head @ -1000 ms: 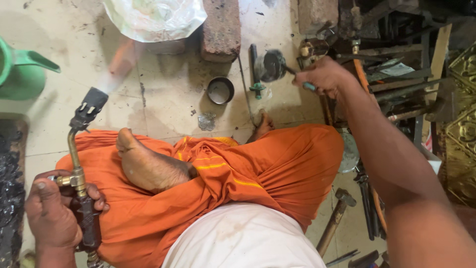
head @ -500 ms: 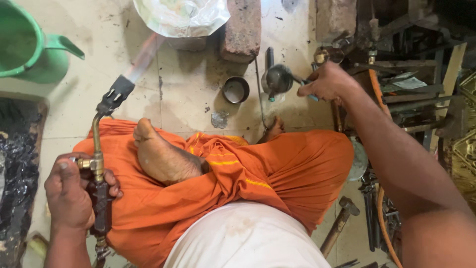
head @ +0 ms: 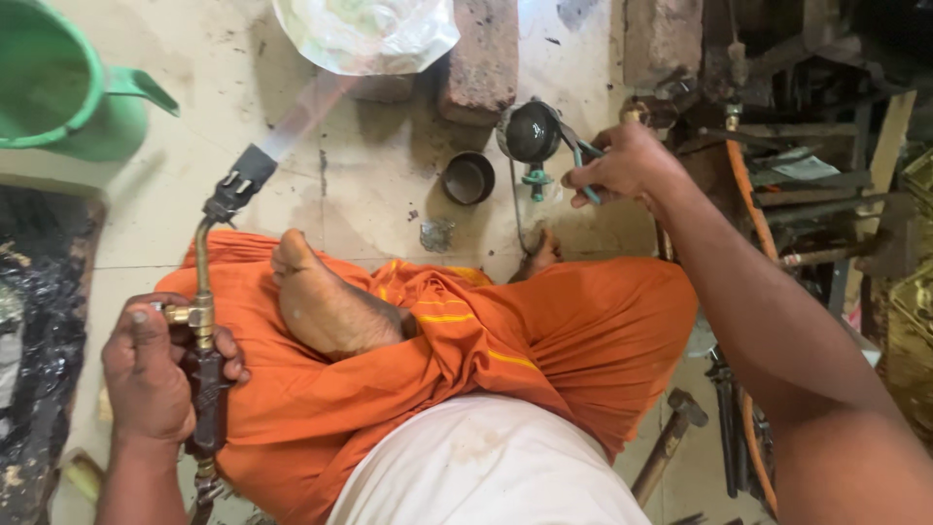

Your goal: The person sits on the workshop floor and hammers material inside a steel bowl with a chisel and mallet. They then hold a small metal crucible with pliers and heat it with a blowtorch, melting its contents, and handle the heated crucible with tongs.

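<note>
Torch lit, pot held by tongs

Left hand (head: 146, 374) clamps brass-necked black gas torch (head: 204, 331) (flame burning); right hand (head: 622, 165) squeezes green-handled tongs (head: 583, 156) on round dark metal pot (head: 530, 131), unheated yet.

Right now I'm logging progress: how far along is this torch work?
Done: the torch burns in the left hand. In hand: the right hand grips the dark round piece with pliers. Left: flame not yet on that piece.
</note>
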